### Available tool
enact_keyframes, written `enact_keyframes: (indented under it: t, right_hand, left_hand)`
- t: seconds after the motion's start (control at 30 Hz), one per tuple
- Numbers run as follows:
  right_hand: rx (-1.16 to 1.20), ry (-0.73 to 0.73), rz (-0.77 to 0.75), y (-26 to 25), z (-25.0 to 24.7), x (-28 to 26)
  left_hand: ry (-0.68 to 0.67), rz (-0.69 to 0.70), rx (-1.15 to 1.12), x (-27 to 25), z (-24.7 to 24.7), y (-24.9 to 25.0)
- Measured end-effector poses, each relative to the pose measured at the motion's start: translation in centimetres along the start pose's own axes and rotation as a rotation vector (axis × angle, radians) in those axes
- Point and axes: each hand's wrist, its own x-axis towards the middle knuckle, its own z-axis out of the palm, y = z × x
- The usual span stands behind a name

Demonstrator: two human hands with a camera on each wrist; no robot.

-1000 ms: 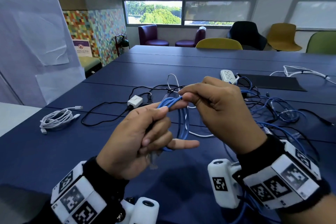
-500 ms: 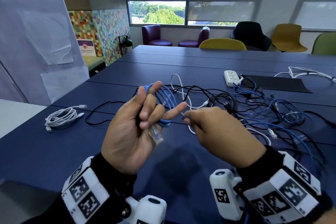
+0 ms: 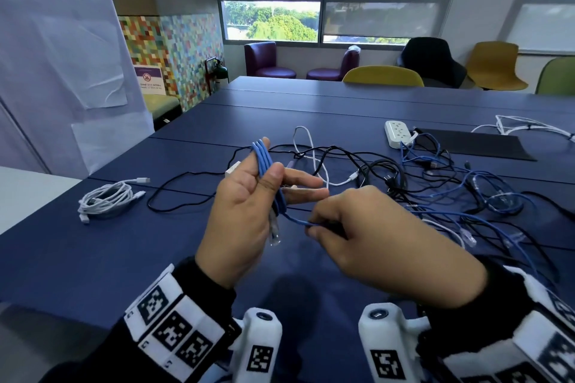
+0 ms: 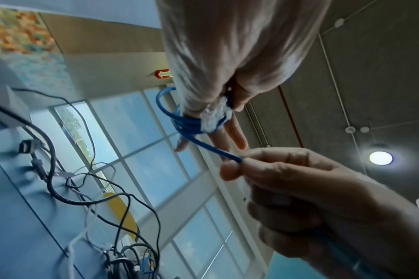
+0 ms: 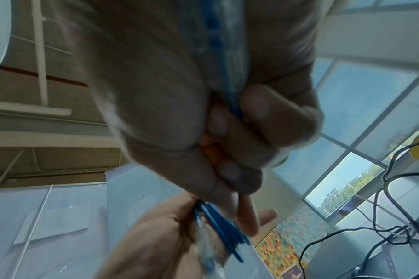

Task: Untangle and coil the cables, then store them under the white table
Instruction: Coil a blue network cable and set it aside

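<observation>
My left hand (image 3: 249,196) holds several loops of a blue network cable (image 3: 264,158) wound round its fingers, with the thumb pressed on the loops and the clear plug (image 3: 275,233) hanging below the palm. My right hand (image 3: 357,227) pinches the loose run of the same blue cable (image 3: 297,221) just right of the left hand. In the left wrist view the blue cable (image 4: 191,124) wraps the fingers and leads to the right hand (image 4: 287,181). The right wrist view is blurred; the blue cable (image 5: 232,105) runs through the curled fingers.
A tangle of black, white and blue cables (image 3: 435,183) lies on the blue table (image 3: 93,258) to the right. A coiled white cable (image 3: 105,199) lies at the left. A white power strip (image 3: 396,132) and a black mat (image 3: 476,143) sit further back.
The left hand turned upright and shows more blue loops round its fingers. The right hand moved down and right, drawing the loose cable run below the left hand.
</observation>
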Motion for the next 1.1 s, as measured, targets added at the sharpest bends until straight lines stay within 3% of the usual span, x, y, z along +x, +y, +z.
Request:
enact_keyframes:
  t: [0.2, 0.4, 0.6, 0.87, 0.97, 1.1]
  right_hand:
    - [0.045, 0.037, 0.087, 0.2, -0.9, -0.2]
    - [0.190, -0.008, 0.053, -0.1, -1.2, -0.7]
    - [0.314, 0.039, 0.035, -1.3, -0.8, -0.7]
    - [0.633, 0.038, 0.227, -0.9, -1.8, -0.2]
    - [0.725, -0.025, 0.258, -0.4, -2.4, 0.1]
    - [0.857, -0.089, 0.258, 0.4, -3.2, 0.3]
  left_hand:
    - [-0.099, 0.009, 0.326, -0.1, -0.6, -0.6]
    - [-0.038, 0.063, 0.368, -0.2, -0.8, -0.6]
    - [-0.167, -0.022, 0.492, -0.8, -0.5, -1.0]
    - [-0.222, -0.211, 0.398, -1.6, 0.6, 0.3]
    - [-0.317, -0.315, 0.300, -1.6, 0.5, 0.1]
    - [-0.348, -0.327, 0.280, -1.6, 0.4, 0.2]
